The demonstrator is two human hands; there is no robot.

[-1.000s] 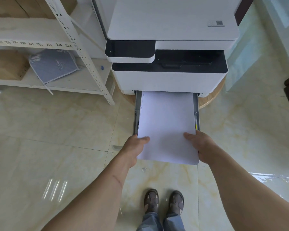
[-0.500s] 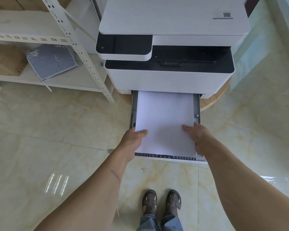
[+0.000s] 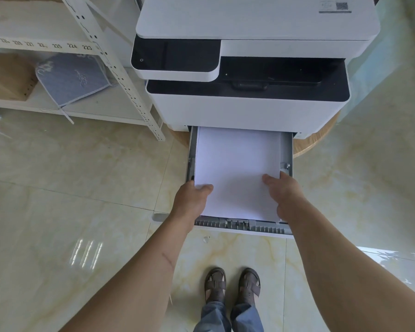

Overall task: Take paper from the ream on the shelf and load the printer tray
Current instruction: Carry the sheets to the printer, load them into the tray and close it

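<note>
Gripping the paper stack [image 3: 237,173] by its near side edges, the left hand [image 3: 192,202] and right hand [image 3: 283,195] square it inside the pulled-out printer tray [image 3: 244,225], thumbs pressing on top.

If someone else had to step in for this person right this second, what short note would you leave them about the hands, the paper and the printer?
Left hand: gripping the left edge of the white paper stack, thumb on top.
Right hand: gripping the stack's right edge the same way.
Where things are: the stack lies inside the pulled-out grey printer tray, below the white and black printer. A gap shows along the tray's right side.
Done: paper fetched and lowered into the tray.
Left: let go, snug the side guide if needed, push the tray shut.
</note>
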